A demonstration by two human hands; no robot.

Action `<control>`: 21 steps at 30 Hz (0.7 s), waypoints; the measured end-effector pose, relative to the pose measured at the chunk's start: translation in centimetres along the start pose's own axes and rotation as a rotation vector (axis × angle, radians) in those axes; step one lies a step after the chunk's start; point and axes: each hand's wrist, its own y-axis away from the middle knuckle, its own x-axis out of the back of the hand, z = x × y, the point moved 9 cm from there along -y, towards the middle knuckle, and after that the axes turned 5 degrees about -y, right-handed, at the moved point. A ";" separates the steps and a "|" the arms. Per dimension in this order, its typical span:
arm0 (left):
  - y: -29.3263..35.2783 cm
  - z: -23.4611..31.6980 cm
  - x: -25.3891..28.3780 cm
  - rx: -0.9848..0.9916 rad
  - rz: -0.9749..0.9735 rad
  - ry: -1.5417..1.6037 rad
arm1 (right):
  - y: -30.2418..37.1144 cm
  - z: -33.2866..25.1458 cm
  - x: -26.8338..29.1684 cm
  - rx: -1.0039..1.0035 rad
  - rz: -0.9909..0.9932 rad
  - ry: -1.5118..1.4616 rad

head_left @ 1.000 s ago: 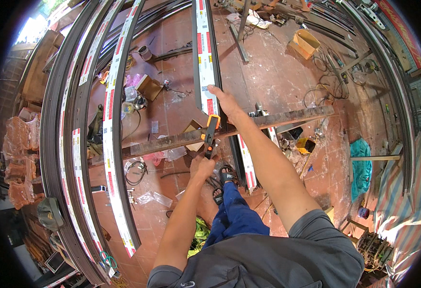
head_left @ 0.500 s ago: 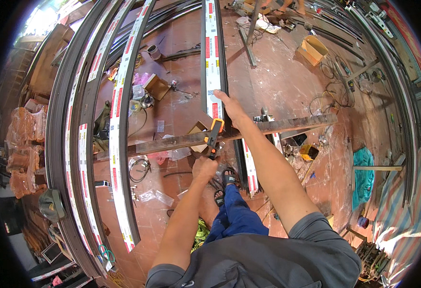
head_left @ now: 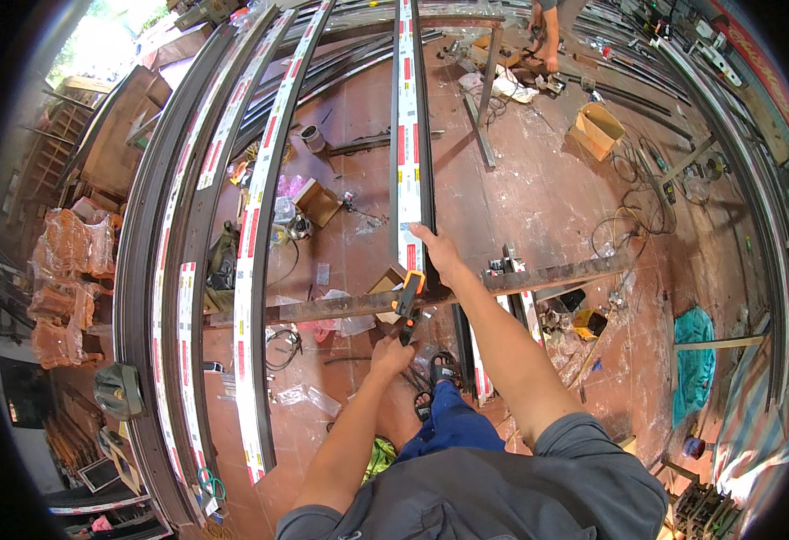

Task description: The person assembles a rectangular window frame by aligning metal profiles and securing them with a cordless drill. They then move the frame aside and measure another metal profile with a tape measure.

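Observation:
A long dark metal profile point(head_left: 410, 153) with a white, red-marked film strip stretches away from me, its near end on a rusty crossbeam point(head_left: 322, 310). My right hand point(head_left: 441, 256) lies at the near end of this profile, thumb on the film and fingers over the right edge, mostly hidden. At that end sits an orange-and-black hand tool point(head_left: 409, 295) that looks like a clamp. My left hand point(head_left: 393, 355) is closed round its lower black part. Whether its jaws grip the profile cannot be made out.
Several more film-covered profiles point(head_left: 249, 270) lie along the left. A cardboard box point(head_left: 596, 131), cables point(head_left: 633, 180) and scraps litter the red tiled floor. Another person's arm point(head_left: 551, 40) reaches down at the far right. A teal sheet point(head_left: 693, 369) lies to the right.
The view has tilted up, so the scene sits lower and more of the other person shows. My hands keep their places at the profile's end, the left one still on the tool.

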 end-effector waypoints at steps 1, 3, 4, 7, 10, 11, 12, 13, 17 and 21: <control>-0.1 -0.4 -0.3 -0.013 -0.012 -0.047 | 0.5 -0.5 -0.5 0.011 -0.019 0.035; -0.4 -1.5 -0.8 -0.005 -0.035 -0.100 | 0.8 -0.8 -1.8 -0.010 -0.036 0.071; -0.2 -0.9 -0.5 0.013 -0.046 -0.091 | 0.9 -0.8 -1.3 -0.021 -0.026 0.096; 0.8 1.1 0.4 0.048 -0.075 -0.056 | -0.1 0.1 -0.2 -0.010 -0.041 0.065; 0.8 0.7 0.5 0.051 -0.072 -0.018 | 0.0 0.3 -0.1 -0.010 -0.008 0.059; 0.9 1.0 0.8 0.055 -0.085 -0.007 | 0.3 0.2 0.0 -0.034 0.003 0.066; 1.1 1.1 0.7 0.059 -0.099 0.005 | 0.4 0.4 0.3 -0.046 0.008 0.064; -0.4 -1.8 -1.7 0.043 -0.083 -0.107 | 0.5 0.2 -1.2 -0.055 -0.017 0.056; -0.2 -0.5 -1.3 0.002 -0.087 -0.006 | -0.1 0.5 -0.1 -0.034 -0.007 0.035; 0.7 0.1 0.4 0.013 -0.058 0.072 | -0.5 1.0 0.2 -0.041 0.034 0.064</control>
